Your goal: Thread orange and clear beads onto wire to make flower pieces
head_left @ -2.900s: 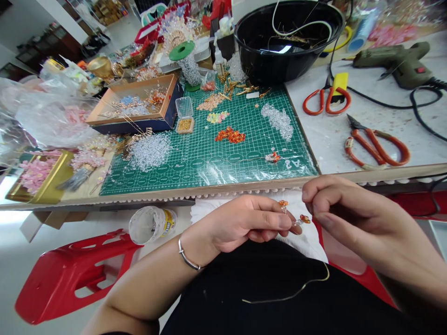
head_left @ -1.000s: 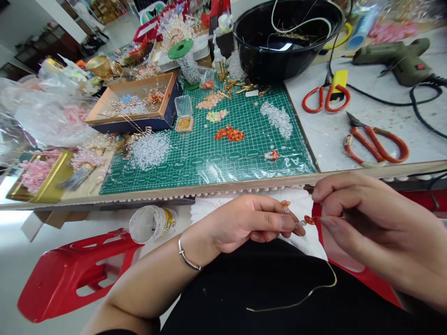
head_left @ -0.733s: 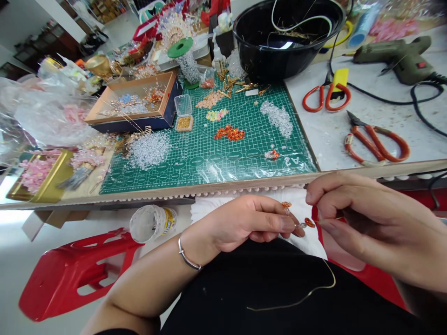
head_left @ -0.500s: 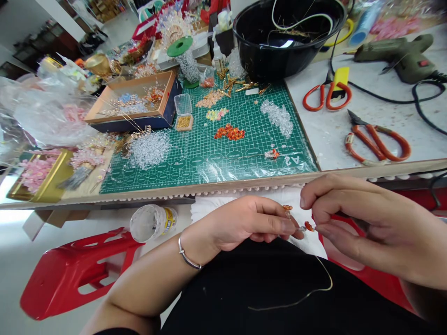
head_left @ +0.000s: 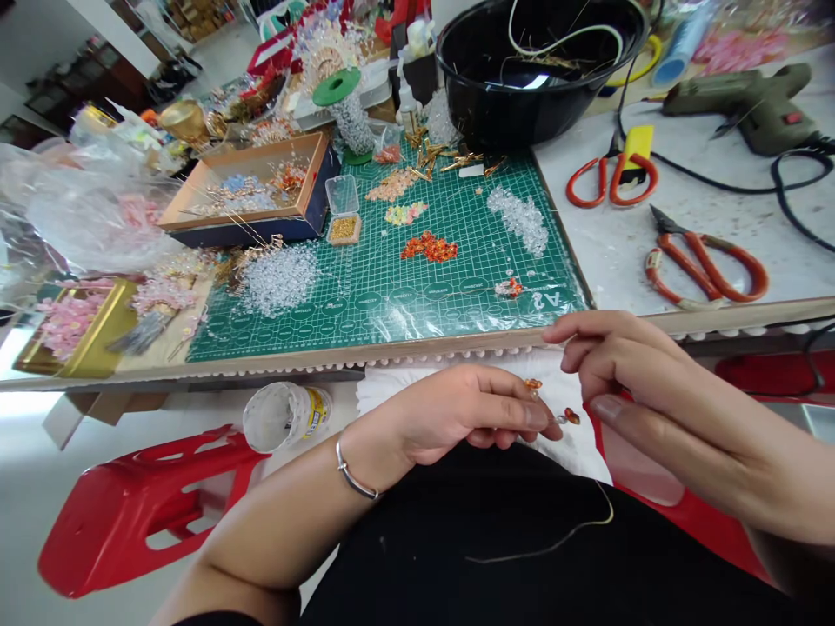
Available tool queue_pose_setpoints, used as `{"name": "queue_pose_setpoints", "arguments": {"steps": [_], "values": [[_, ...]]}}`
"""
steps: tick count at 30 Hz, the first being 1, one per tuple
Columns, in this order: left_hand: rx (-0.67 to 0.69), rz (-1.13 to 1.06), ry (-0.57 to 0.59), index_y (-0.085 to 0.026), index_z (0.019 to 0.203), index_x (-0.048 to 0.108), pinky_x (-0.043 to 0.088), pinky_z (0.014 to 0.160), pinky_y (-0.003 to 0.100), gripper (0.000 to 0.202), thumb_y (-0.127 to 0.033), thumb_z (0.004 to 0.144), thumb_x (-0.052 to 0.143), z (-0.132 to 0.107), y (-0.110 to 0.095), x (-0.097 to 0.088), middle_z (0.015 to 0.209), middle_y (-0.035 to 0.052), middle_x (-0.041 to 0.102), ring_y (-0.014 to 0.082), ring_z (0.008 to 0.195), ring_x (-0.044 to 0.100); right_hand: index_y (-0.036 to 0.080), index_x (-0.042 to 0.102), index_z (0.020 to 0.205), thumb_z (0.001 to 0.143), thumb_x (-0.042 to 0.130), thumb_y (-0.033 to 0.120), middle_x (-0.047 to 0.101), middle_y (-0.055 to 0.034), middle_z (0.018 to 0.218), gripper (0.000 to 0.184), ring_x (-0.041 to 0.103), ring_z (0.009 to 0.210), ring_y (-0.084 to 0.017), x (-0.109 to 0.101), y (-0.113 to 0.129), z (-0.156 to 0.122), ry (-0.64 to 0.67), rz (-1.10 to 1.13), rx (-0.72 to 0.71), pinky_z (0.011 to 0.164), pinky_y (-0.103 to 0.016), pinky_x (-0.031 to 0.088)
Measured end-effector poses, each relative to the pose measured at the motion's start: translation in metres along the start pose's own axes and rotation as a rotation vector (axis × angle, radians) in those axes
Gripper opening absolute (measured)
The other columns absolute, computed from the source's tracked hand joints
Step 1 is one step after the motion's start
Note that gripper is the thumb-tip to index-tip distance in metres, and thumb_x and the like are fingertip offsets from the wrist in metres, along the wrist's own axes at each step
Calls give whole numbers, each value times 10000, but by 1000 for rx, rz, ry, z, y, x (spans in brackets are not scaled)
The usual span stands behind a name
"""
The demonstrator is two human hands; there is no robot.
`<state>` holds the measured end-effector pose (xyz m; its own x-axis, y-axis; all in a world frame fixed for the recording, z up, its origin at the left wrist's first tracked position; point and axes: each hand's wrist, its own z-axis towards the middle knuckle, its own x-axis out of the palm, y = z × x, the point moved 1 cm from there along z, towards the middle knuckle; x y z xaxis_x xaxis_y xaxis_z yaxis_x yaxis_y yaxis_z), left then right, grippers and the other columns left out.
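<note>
Between the thumb and fingers of my left hand (head_left: 483, 409) is a small beaded wire piece. An orange bead cluster (head_left: 533, 383) sticks up above the fingertips, and an amber-red bead (head_left: 571, 416) with a clear one beside it pokes out to the right. A thin gold wire (head_left: 574, 529) curves down over the black clothing; its upper end is lost near the white cloth. Just right of the red bead, my right hand (head_left: 665, 409) hovers with its thumb and fingers apart, touching nothing I can see. Orange beads (head_left: 429, 247) lie piled on the green cutting mat (head_left: 391, 300).
Clear beads (head_left: 518, 222), a finished-looking bead cluster (head_left: 509, 288) and a tiny box of gold beads (head_left: 344, 229) rest on the mat. Red-handled pliers (head_left: 708, 261), cutters (head_left: 613, 178), a glue gun (head_left: 750, 104) and a black bowl (head_left: 522, 113) stand rightward. A red stool (head_left: 97, 522) is below left.
My right hand has let go of the red bead and drawn slightly up, its fingers spreading. The left hand keeps its hold almost unmoved; the hanging wire has shifted a little.
</note>
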<state>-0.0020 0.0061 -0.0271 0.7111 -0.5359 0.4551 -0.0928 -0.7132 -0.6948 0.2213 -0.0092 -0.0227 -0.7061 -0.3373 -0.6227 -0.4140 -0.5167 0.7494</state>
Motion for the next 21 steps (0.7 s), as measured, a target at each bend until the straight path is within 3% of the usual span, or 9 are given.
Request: {"name": "queue_pose_setpoints", "arguments": {"steps": [6, 10, 14, 18, 21], "values": [[-30, 5, 11, -159, 809, 748, 285, 504, 206, 141, -300, 806, 758, 2, 2, 0, 868, 27, 691, 68, 660, 521, 289, 540, 1012, 982, 481, 223, 546, -75, 1284, 93, 568, 1210, -240, 1, 6, -1, 54, -101, 32, 919, -337, 545], [-40, -12, -2, -150, 782, 736, 282, 496, 212, 164, -304, 754, 784, 4, 4, 0, 848, 32, 693, 75, 646, 528, 292, 581, 993, 976, 514, 256, 552, -67, 1285, 78, 570, 1222, -248, 2, 3, -2, 83, -46, 11, 922, -349, 548], [-1, -35, -22, -142, 776, 733, 277, 483, 216, 165, -304, 775, 766, 4, 4, -1, 798, 30, 669, 70, 623, 524, 326, 581, 1128, 998, 483, 287, 558, -59, 1337, 167, 575, 1241, -221, 2, -7, -5, -7, -54, 16, 980, -352, 536], [11, -27, -28, -146, 782, 740, 283, 483, 213, 150, -294, 799, 749, 4, 3, -2, 805, 29, 668, 65, 631, 533, 317, 590, 1044, 1007, 475, 303, 585, -54, 1300, 121, 598, 1204, -209, -1, -16, -7, -53, -110, 43, 947, -346, 542], [4, -16, -35, -152, 802, 750, 293, 487, 213, 150, -302, 804, 744, 5, 4, -3, 819, 31, 678, 69, 637, 543, 307, 603, 1038, 1007, 502, 284, 598, -50, 1255, 108, 620, 1146, -182, -2, -18, -6, -41, -163, -24, 895, -292, 547]]}}
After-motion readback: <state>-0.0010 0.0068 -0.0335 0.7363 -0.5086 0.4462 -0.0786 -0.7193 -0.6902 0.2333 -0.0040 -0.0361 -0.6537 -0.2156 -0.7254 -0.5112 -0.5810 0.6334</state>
